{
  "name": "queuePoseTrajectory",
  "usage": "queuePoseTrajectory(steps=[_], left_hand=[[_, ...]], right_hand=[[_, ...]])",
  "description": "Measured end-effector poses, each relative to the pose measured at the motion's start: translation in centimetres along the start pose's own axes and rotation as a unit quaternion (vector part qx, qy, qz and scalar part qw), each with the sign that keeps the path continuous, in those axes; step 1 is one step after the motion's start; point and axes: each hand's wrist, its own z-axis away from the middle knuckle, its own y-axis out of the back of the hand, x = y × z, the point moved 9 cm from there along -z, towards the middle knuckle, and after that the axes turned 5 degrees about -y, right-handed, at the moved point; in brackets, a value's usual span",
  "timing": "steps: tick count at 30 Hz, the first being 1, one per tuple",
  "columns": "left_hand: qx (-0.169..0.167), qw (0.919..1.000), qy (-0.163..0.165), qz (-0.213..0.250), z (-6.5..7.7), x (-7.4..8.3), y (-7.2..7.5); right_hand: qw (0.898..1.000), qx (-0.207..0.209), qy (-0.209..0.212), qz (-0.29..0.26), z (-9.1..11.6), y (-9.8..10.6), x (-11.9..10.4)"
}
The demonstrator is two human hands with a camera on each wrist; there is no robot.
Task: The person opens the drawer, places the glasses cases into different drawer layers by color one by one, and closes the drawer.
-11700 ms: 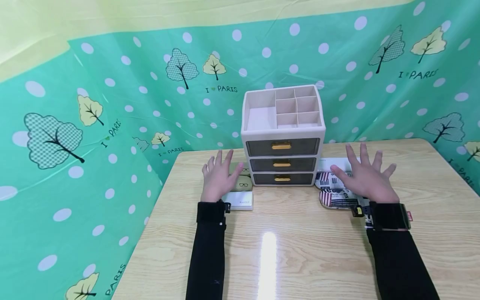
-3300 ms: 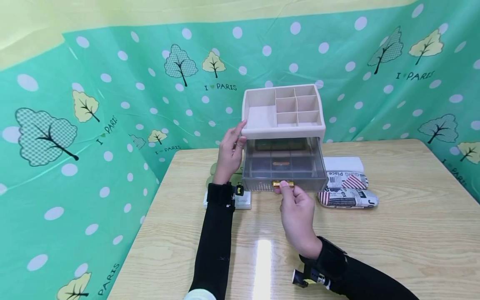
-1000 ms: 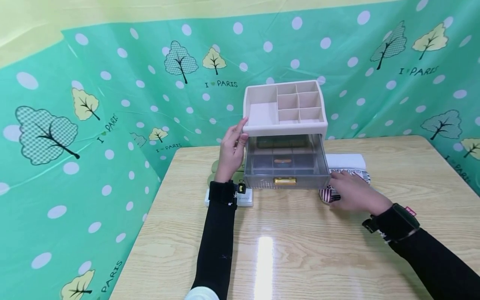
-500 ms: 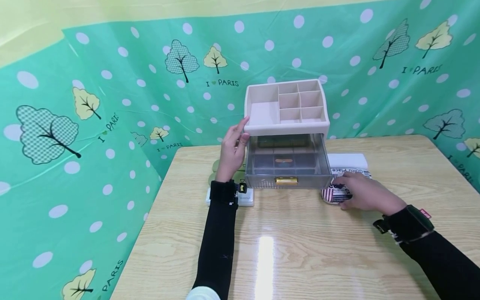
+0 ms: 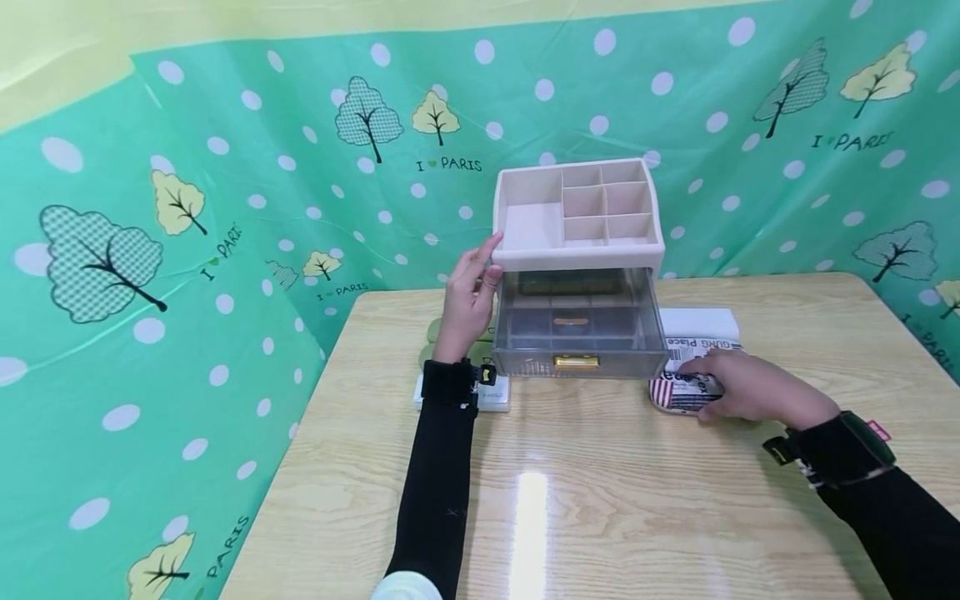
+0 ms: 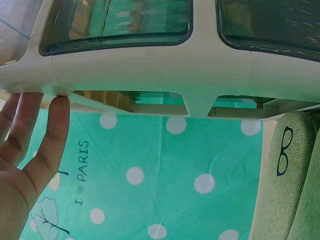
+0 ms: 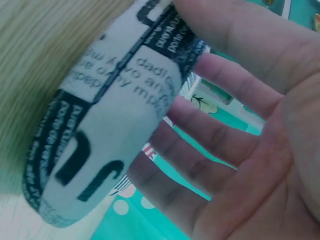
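My right hand (image 5: 759,387) has left the gold handle (image 5: 576,362) of the pulled-out drawer (image 5: 528,364) and pinches the nearer newspaper-print case (image 5: 678,393) on the table (image 5: 615,475), my left hand (image 5: 467,312) touching the organizer (image 5: 577,257) with fingers extended, so work seems shifted to the case.

Newsprint-patterned case (image 7: 107,117), closed, beside white organizer (image 5: 579,257); top drawer (image 5: 525,363) out
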Motion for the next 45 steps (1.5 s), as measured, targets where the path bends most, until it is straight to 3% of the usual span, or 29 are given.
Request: queuePoseTrajectory(steps=[6,14,22,28,39,45], left_hand=[[-0.003,0.9999,-0.011,0.002,-0.2,0.2,-0.3],[-0.006,1.0000,0.000,0.001,0.0,0.1,-0.1],[-0.005,1.0000,0.005,0.004,0.0,0.1,-0.1],[-0.007,0.9999,0.013,0.001,-0.1,0.0,-0.1],[-0.004,0.9999,0.010,-0.004,0.0,0.0,0.0],[-0.004,1.0000,0.007,-0.004,-0.1,0.1,0.0]], right_hand=[[1.000,0.010,-0.006,-0.003,0.2,0.1,0.1],[1.000,-0.012,-0.001,0.008,0.0,-0.6,0.1],[1.000,0.013,0.016,-0.006,0.2,0.5,-0.3],[0.999,0.044,0.001,-0.010,0.9,4.1,-0.5],[0.995,0.081,-0.041,0.045,2.0,11.8,-0.8],[0.990,0.107,-0.032,0.082,2.4,15.4,-2.5]])
